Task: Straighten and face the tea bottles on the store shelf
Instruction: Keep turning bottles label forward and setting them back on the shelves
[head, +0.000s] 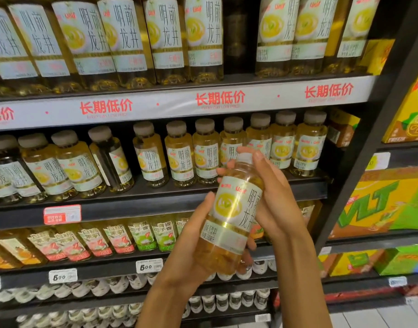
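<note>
A small tea bottle (229, 216) with a white and yellow label is in front of the shelves, tilted a little to the right, label toward me. My left hand (191, 245) grips its lower half from the left. My right hand (272, 200) wraps round its upper half and cap from the right. Behind it, a row of the same small tea bottles (179, 155) stands on the middle shelf (132, 204). One bottle (113, 162) in that row is turned sideways, with gaps on both sides of it. Large tea bottles (165, 39) fill the top shelf.
The lower shelves hold other drinks (141, 235) and rows of pale bottles (96, 290). Price tags (149, 265) hang on the shelf edges. Yellow and green drink cartons (381, 204) are stacked in the bay at the right, past a dark upright post (359, 162).
</note>
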Action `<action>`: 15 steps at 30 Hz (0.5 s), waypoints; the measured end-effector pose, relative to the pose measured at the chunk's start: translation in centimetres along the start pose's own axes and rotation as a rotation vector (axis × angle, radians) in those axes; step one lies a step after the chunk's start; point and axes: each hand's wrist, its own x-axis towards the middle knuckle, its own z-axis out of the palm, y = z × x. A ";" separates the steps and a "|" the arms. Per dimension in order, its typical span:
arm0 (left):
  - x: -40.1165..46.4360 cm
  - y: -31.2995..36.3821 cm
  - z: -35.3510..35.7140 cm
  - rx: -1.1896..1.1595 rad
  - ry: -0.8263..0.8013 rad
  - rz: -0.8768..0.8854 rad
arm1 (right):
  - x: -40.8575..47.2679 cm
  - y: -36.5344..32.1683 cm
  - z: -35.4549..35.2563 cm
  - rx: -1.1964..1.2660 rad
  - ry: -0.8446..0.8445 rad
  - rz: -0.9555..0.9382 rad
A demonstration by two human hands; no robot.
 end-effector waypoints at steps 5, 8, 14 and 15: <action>0.1 -0.2 -0.1 0.261 0.214 0.005 | -0.1 0.1 0.1 -0.109 0.057 -0.052; 0.3 -0.5 0.5 0.280 0.288 0.057 | -0.2 0.1 0.3 -0.145 0.079 -0.055; -0.1 -0.7 1.1 -0.065 0.141 0.013 | -0.3 0.0 -0.3 -0.215 0.058 0.043; -0.2 -0.8 1.1 -0.140 0.098 -0.005 | -0.3 0.1 -0.4 -0.185 0.045 0.063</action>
